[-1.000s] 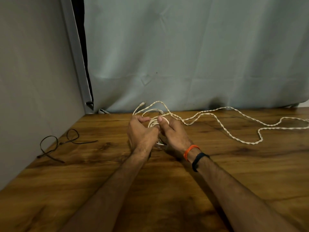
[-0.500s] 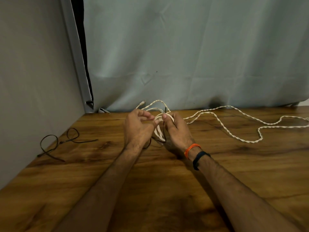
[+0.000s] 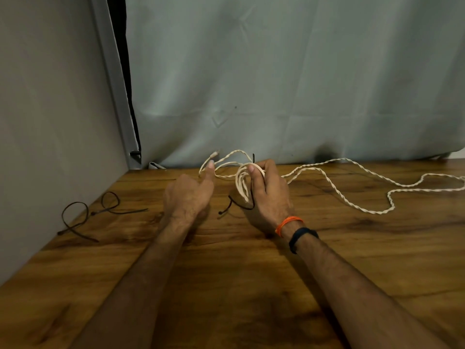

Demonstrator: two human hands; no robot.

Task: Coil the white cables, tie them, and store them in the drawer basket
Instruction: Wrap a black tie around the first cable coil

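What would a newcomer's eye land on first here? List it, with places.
First, the right hand at the table's far middle, gripping a coil of white cable with a black tie looped at its lower end. Next, the cable's loose twisted tail snaking right across the wooden table. Then the left hand, index finger extended toward the cable's end, and spare black ties lying near the left wall.

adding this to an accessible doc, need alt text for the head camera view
The right hand grips a white cable coil with a black tie over a wooden table; the left hand points beside it.
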